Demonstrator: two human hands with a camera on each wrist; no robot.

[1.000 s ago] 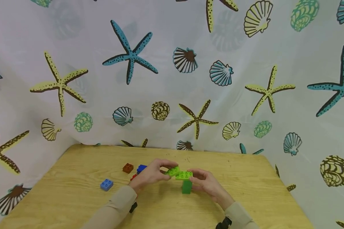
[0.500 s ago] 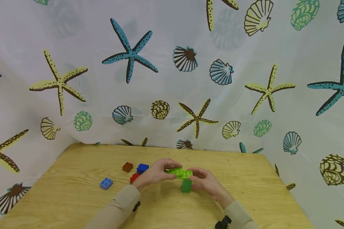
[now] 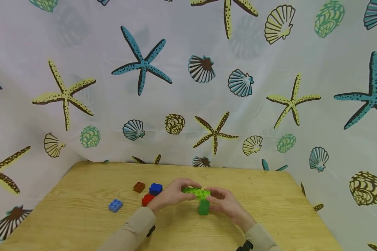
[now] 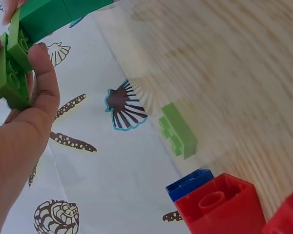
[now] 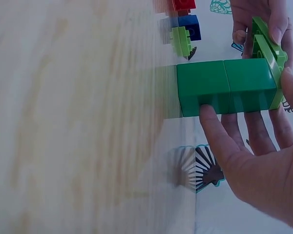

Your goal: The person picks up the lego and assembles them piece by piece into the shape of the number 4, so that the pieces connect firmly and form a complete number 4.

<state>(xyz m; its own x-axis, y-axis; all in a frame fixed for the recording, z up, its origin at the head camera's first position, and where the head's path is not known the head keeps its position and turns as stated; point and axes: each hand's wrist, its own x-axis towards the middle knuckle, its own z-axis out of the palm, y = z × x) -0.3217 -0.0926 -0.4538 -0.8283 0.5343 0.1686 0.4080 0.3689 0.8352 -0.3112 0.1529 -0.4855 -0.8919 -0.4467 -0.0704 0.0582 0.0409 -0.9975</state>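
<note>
The lime brick (image 3: pixel 190 190) sits in the left hand (image 3: pixel 176 193), pinched between thumb and fingers, its inner end meeting a second lime brick (image 3: pixel 205 194) atop the dark green stack (image 3: pixel 203 207); whether studs have engaged, I cannot tell; the right hand (image 3: pixel 227 205) grips that stack, fingers along its side, thumb by the upper brick's outer end. All looks like light, stiff, smooth plastic, hardly fragile; best taken by opposite side walls, with the tall stack braced against tipping. Just beside the left wrist lies a red brick (image 3: pixel 147 199); past it, blue (image 3: pixel 156 189) and brown (image 3: pixel 139 187) ones; the wrist views add a loose lime piece (image 4: pixel 179 130) and a seam across the stack, neither discernible from the head.
</note>
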